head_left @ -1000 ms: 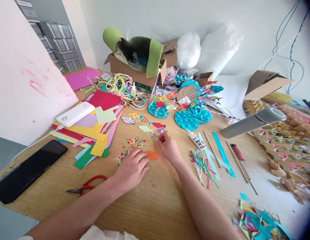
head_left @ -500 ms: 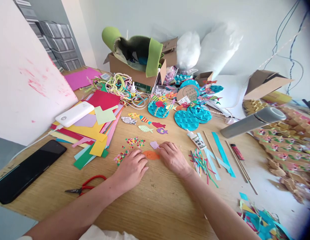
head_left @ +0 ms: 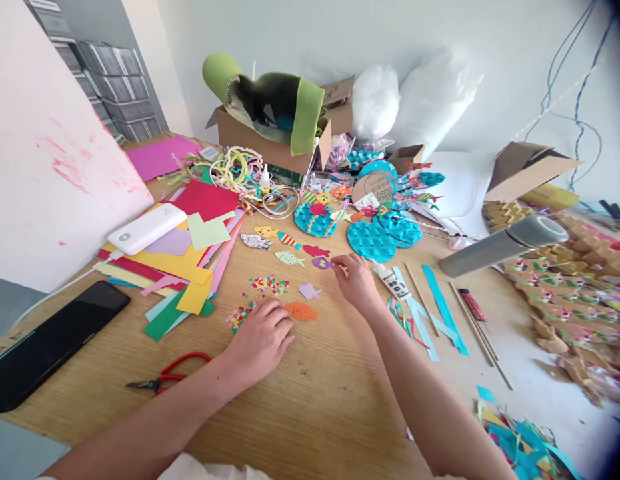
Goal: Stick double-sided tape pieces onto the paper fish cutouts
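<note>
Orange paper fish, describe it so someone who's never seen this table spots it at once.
On the wooden table, find the left hand, palm down near the picture's middle. The orange paper fish lies just right of it, below the lavender fish. It's orange and larger than that lavender neighbour.

We see a patterned purple fish [head_left: 322, 263] lying farther from the near edge of the surface [head_left: 310, 407] than our flat orange fish [head_left: 301, 311].

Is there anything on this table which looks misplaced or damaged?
Yes, the phone: its near corner lies right at the edge of the table, so it might get knocked off. The orange fish and purple fish look undamaged.
</note>
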Motion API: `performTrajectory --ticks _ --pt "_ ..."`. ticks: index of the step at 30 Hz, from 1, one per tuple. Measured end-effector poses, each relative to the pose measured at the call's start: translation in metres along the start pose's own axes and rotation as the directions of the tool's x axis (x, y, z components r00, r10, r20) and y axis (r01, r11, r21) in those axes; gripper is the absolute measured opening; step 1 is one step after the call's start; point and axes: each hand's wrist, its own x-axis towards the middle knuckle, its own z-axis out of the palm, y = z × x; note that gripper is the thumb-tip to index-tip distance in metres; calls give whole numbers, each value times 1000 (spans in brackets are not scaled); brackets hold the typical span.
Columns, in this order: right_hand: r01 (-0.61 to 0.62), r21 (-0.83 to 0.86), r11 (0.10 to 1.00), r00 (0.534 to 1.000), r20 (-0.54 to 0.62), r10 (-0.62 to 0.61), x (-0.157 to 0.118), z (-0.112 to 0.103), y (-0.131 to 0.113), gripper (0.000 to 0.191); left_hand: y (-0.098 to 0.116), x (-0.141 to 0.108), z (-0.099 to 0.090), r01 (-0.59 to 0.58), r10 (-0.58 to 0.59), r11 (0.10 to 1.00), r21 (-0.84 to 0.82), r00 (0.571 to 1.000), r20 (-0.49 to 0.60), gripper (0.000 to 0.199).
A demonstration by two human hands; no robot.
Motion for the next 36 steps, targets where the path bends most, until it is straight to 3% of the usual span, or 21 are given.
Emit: performTrajectory --ticks 5,13,25,36 --pt "-91 -64 994 991 97 97 30 13 20 12 -1 0 1 -8 8 1000 8 1000 -11 14" --pt "-156 -127 980 966 186 178 35 15 19 4 -1 0 1 -8 8 1000 6 1000 -5 15" --pt "-186 -77 980 961 193 197 34 13 19 6 -2 0 1 -13 13 1000 11 1000 -4 14" --pt "-296 104 949 948 157 278 27 2 19 10 -1 0 0 4 -4 1000 -6 1000 17 14"
